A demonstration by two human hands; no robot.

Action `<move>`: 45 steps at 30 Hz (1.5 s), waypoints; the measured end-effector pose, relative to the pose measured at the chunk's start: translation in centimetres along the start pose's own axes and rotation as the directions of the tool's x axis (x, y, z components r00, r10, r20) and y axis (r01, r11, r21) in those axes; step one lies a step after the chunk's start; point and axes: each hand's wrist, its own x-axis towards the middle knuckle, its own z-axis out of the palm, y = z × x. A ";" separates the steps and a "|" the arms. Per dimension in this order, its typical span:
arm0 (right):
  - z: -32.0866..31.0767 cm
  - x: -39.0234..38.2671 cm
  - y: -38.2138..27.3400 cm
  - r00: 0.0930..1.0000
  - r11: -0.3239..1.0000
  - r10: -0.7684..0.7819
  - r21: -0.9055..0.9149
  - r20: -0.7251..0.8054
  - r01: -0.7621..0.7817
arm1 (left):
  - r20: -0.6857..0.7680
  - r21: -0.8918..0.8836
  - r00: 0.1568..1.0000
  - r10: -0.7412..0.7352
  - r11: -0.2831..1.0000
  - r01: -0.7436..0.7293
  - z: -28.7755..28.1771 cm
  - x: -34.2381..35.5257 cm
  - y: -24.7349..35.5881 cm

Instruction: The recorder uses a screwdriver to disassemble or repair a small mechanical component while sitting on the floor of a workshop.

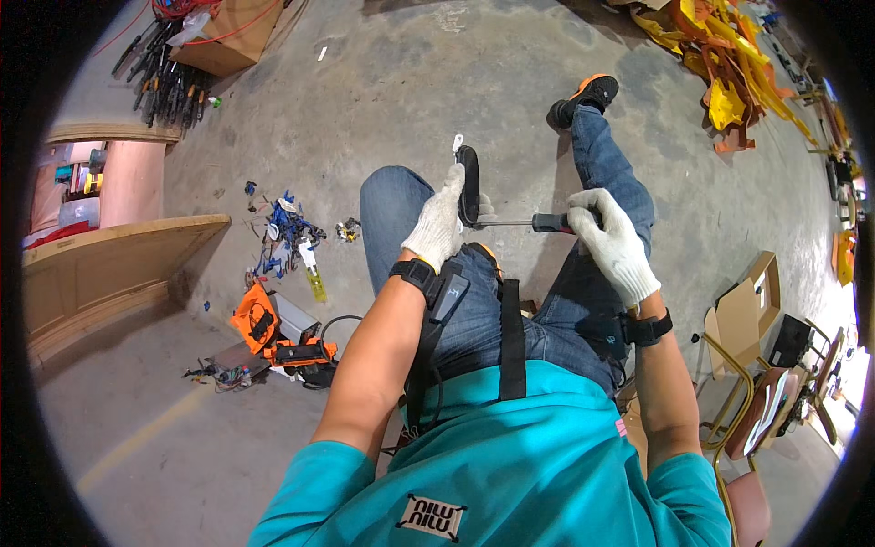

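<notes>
The black part (469,182), long and rounded at its upper end, sits a little above the centre of the frame, held upright in the picture over the gap between the knees. A screwdriver (550,222) comes to it level from the right, and the tip of its shaft appears to meet the part's lower end, though the exact point of contact is too small to make out.

To do this well, I would keep the shaft in line with whatever it bears on and press steadily before twisting, since a tilted tip would probably slip. The gloved fingertips (486,206) showing to the right of the part lie just above the shaft, so shifting them up the part would be safer. Bracing the part against the left thigh (394,214) might also help, as it seems to be steadied by hand alone.

The left grip (437,221), in a white knit glove, is closed around the part, with the palm side on its left and fingers reaching past it to the right. A small white piece (458,143) juts above that hand, beside the part's upper end. The right grip (609,239), also gloved and right of centre, is curled round the rear of the screwdriver's handle, leaving the front of the handle bare; how tightly it squeezes I cannot tell
</notes>
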 end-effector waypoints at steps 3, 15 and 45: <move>-0.5 -0.1 0.2 0.975 0.972 -0.221 -0.076 0.008 0.221 | -0.016 -0.001 1.000 0.000 1.000 0.000 0.1 -0.1 -0.1; -0.6 0.6 -0.2 0.995 0.996 0.064 -0.060 0.070 -0.060 | -0.005 0.113 1.000 -0.028 0.993 0.029 -0.1 -0.5 0.3; -0.5 1.7 1.4 0.996 0.994 -0.049 -0.090 0.072 0.055 | -0.070 0.115 0.996 -0.061 0.991 0.069 -0.7 0.6 -0.3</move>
